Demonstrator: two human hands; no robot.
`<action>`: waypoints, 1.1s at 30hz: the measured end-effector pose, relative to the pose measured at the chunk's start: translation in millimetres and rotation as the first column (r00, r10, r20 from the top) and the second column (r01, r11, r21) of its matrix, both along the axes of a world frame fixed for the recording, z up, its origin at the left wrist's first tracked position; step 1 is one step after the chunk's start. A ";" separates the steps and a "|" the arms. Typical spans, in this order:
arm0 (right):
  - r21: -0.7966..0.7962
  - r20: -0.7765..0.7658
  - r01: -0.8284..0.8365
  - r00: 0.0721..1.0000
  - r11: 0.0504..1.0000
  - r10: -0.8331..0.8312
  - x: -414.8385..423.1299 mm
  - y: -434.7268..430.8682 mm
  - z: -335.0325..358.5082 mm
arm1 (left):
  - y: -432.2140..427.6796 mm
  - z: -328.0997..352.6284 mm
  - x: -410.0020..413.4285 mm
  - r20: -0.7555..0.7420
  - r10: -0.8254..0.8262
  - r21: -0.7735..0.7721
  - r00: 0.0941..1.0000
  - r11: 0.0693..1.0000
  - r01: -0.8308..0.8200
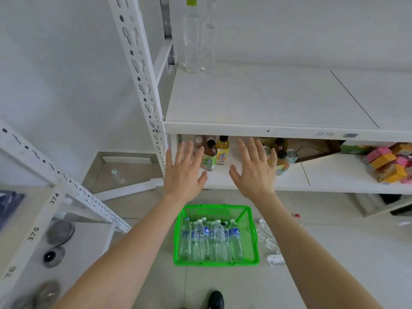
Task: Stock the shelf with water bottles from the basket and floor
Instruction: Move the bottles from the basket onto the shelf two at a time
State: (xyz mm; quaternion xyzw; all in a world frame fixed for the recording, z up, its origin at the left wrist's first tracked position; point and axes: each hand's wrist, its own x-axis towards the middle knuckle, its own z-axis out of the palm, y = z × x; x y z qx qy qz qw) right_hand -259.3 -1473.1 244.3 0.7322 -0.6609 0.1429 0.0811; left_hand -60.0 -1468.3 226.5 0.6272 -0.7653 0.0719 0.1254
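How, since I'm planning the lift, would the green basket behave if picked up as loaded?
Probably heavy: the green basket holds several seemingly full water bottles. Its thin slotted plastic walls may flex under that load. Its right side is bare, so the bottles could slide or topple if it tilts.

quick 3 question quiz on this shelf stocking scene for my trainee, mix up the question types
1. True or false: the left hand and right hand each grip a bottle.
2. The two tall clear bottles stand: A) at the upper shelf's back left B) inside a basket C) on the lower shelf.
3. Fill in: the loose bottles on the floor lie to the green basket's ____.
Key: 1 false, both hands are open and empty; 2 A; 3 right.
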 end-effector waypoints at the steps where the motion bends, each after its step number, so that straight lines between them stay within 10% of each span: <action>1: 0.026 -0.011 0.003 1.000 1.000 -0.003 -2.7 13.4 -7.5 | 12.8 -7.0 -2.4 0.009 0.001 0.035 1.000 0.999 -0.002; 20: 0.412 -0.061 0.050 0.998 0.910 -0.027 -84.8 248.5 -129.0 | 255.1 -126.5 -69.3 0.065 0.125 0.390 0.990 0.910 -0.140; 33: 0.541 -0.069 0.048 0.998 0.839 -0.012 -57.1 219.4 -200.5 | 228.0 -190.2 -42.9 0.062 0.136 0.504 0.989 0.851 -0.148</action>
